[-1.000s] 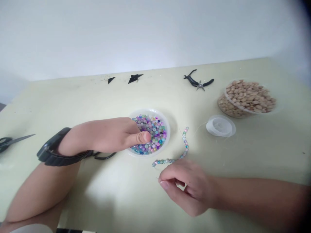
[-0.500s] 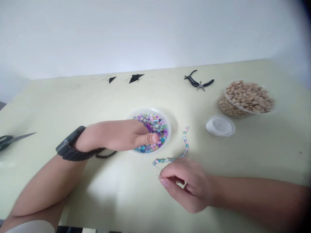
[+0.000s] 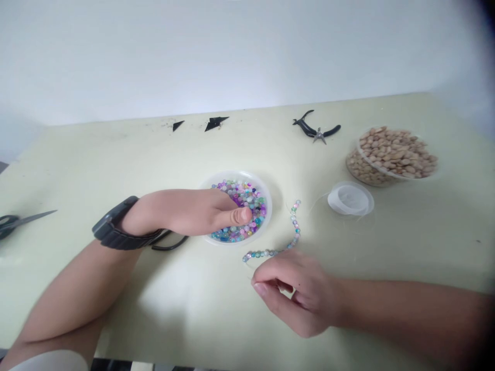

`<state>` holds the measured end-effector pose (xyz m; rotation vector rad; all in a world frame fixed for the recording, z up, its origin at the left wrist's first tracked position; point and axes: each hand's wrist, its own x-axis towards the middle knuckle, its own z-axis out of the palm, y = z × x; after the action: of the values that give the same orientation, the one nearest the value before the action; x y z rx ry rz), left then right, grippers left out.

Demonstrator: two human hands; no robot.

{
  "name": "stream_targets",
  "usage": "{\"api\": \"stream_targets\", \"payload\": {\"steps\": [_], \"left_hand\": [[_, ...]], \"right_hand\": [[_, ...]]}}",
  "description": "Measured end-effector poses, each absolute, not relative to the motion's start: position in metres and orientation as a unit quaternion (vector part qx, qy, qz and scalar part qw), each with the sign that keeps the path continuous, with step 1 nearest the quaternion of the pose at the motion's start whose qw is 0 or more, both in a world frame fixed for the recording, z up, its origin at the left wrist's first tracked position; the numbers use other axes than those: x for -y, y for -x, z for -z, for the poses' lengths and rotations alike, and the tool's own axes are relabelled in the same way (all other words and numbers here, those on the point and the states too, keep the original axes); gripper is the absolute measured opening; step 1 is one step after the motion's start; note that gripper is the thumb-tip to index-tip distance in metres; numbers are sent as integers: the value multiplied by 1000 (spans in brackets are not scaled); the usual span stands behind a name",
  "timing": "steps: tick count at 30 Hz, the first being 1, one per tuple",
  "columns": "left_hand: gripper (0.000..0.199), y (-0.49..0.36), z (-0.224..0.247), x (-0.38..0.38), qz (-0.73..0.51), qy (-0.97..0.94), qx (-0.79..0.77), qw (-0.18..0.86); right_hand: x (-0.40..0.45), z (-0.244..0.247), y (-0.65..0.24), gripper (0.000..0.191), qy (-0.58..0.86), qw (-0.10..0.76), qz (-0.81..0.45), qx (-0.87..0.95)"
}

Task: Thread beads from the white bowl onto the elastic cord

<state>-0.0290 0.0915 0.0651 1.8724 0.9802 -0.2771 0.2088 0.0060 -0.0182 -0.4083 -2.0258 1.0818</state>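
Note:
My left hand point(image 3: 197, 212), with a dark watch point(image 3: 119, 226) on its wrist, reaches over a clear plastic bowl point(image 3: 268, 206) of small coloured beads point(image 3: 242, 195). Its thumb is stretched out, apart from the other fingers, which dip down into the beads and are mostly hidden. Thumb and forefinger of my right hand point(image 3: 296, 293) are closed in a pinch on a thin clear thread point(image 3: 249, 265). On that thread a string of beads point(image 3: 296, 226) curves across the table, partly behind the right hand.
A white spool point(image 3: 351, 199) with loose thread lies right of the beads. Behind it stands a clear tub of nuts or seeds point(image 3: 398, 154). Black-handled pliers point(image 3: 315, 129) and black scraps point(image 3: 215, 123) lie at the back. Scissors point(image 3: 23, 221) lie far left; a black curved handle point(image 3: 170, 246) shows under my left wrist.
Almost nothing has changed. My left hand stays at the bowl with a slight shift of the wrist, and my right hand keeps its pinch on the thread.

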Motion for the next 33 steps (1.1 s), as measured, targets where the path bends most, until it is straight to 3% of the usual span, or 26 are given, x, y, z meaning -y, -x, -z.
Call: {"api": "stream_targets", "payload": {"steps": [22,33], "left_hand": [[66,30,-68,-95,111,-769,-392,493],[76,30,-77,-96,118,-770,-403,480]], "right_hand": [[-6,20,-209,8,172,391,-415,803],[-5,19,-209,8,177,395,-406,805]]}}
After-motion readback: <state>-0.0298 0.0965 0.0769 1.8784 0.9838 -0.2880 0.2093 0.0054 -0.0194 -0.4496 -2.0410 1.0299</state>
